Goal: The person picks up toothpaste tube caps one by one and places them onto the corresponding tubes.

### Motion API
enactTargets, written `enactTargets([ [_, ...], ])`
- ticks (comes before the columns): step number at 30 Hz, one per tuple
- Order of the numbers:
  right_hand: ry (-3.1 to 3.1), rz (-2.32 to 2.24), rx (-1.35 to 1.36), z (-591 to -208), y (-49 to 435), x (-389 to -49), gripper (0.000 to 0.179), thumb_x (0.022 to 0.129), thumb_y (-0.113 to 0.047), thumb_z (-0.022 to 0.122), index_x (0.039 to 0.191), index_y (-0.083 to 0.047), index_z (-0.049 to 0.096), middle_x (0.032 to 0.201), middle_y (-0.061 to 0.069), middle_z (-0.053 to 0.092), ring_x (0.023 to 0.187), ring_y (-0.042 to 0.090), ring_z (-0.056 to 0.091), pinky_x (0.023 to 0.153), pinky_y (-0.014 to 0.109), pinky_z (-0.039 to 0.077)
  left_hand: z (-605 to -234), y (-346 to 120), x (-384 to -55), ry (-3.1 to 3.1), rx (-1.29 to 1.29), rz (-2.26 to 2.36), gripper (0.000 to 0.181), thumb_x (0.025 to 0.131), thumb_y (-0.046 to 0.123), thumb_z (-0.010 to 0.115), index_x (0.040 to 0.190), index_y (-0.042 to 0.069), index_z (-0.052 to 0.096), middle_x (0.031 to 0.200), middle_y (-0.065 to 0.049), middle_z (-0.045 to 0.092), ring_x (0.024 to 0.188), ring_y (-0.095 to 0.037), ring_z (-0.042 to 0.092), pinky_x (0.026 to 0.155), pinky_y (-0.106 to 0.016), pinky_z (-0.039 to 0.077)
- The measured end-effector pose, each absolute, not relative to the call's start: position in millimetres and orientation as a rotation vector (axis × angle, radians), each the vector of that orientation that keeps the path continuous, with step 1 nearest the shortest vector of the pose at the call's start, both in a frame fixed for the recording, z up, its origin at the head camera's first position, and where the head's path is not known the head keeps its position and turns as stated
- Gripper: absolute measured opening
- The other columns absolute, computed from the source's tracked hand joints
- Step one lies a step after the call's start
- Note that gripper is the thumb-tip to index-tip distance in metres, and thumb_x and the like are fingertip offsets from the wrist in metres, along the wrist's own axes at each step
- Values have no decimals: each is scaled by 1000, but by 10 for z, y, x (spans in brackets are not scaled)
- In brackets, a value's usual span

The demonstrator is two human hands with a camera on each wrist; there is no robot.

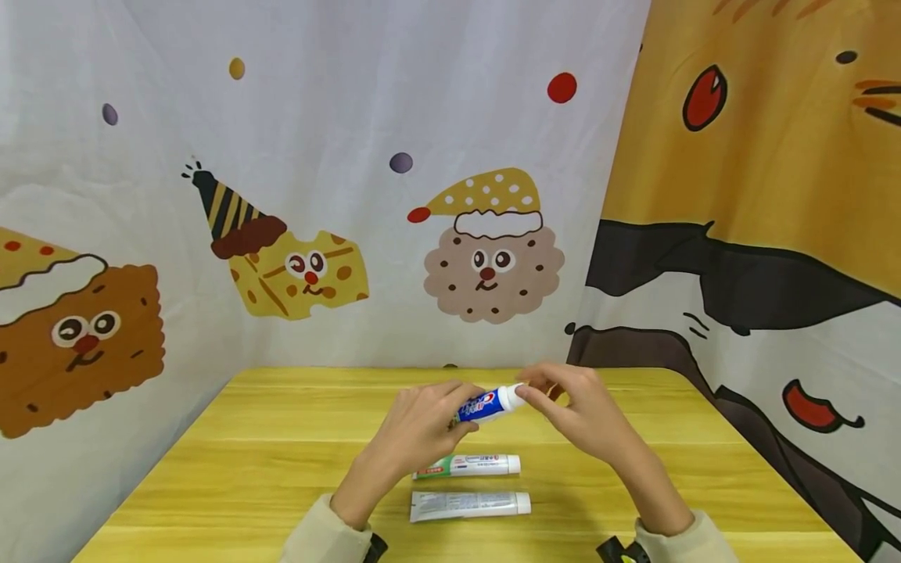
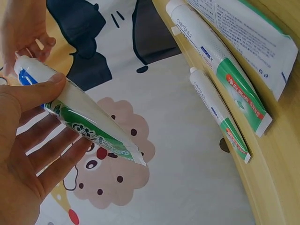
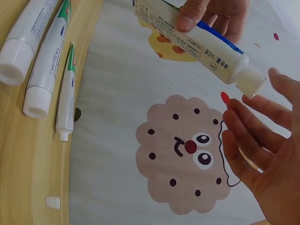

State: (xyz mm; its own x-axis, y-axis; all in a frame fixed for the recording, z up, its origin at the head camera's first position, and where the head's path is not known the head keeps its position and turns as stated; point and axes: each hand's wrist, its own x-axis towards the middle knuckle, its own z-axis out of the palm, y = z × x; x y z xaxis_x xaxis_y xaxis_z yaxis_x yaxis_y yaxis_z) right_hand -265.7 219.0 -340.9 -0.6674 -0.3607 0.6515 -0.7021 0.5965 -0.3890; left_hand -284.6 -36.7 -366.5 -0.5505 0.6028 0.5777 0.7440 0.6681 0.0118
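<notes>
My left hand [image 1: 425, 426] grips a blue, white and green toothpaste tube [image 1: 482, 404] by its body, thumb on one side and fingers on the other. The tube is tilted above the table, its white cap [image 3: 251, 80] pointing to the right. Around that cap my right hand [image 1: 580, 410] hovers with thumb and fingers spread; in the right wrist view a small gap separates thumb and cap. Below lie a white and green toothpaste tube [image 1: 468, 466] and a second tube [image 1: 470, 505], printed side up. Farther back, a small tube [image 2: 219, 114] shows its bare nozzle.
A small loose white cap [image 3: 52, 202] lies near the far edge of the wooden table [image 1: 232, 469]. Behind the table hangs a white cloth [image 1: 317, 102] printed with cartoon biscuits and cheese. A yellow and black patterned cloth [image 1: 760, 180] hangs on the right.
</notes>
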Motion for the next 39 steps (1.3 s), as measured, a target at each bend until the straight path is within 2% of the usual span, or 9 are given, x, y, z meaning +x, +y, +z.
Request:
enactTargets([
  [4,-2321,909,832,-3402,2203,-2654,23,92,-18,79,114,-20,73,100,-9,72,87,3,65,71,28,60,-3661,-374,-2848,-2338,-1034,-346,42,88,35,83,126,21,69,113,4,77,81,-11,74,64,-23,55],
  [7,-2294,938,884,-3394,2220,-2653,30,88,-13,82,115,-21,71,108,-6,72,94,8,65,75,30,61,-3661,-383,-2851,-2344,-1032,-359,43,88,34,83,126,21,69,114,3,77,83,-11,74,65,-23,56],
  [15,-2194,940,1044,-3374,2227,-2643,41,82,5,82,113,-19,72,111,-2,72,97,13,65,78,30,60,-3659,-398,-2853,-2361,-1032,-376,43,89,35,82,127,21,68,115,3,77,84,-11,75,66,-24,56],
  [20,-2187,918,1034,-3382,2231,-2658,36,83,5,80,109,-19,73,107,-3,73,93,17,66,75,31,60,-3656,-396,-2849,-2359,-1039,-367,42,90,35,81,127,21,68,115,4,77,84,-11,74,65,-23,56],
  [29,-2290,874,899,-3388,2236,-2666,12,91,-14,79,101,-20,75,97,-11,73,85,4,65,70,31,60,-3657,-386,-2861,-2347,-1036,-347,42,89,34,82,127,21,69,113,4,77,82,-11,74,64,-23,55],
  [33,-2294,892,886,-3381,2228,-2656,17,89,-16,82,104,-20,76,101,-10,73,89,6,66,71,31,61,-3672,-389,-2870,-2342,-1035,-352,42,88,32,84,126,20,69,113,3,77,81,-11,74,64,-23,55],
  [39,-2203,881,1003,-3367,2232,-2653,33,84,-1,82,111,-18,75,111,-4,72,96,13,67,75,28,60,-3673,-393,-2869,-2354,-1037,-357,42,89,32,83,127,21,68,115,4,77,83,-12,74,66,-24,56],
])
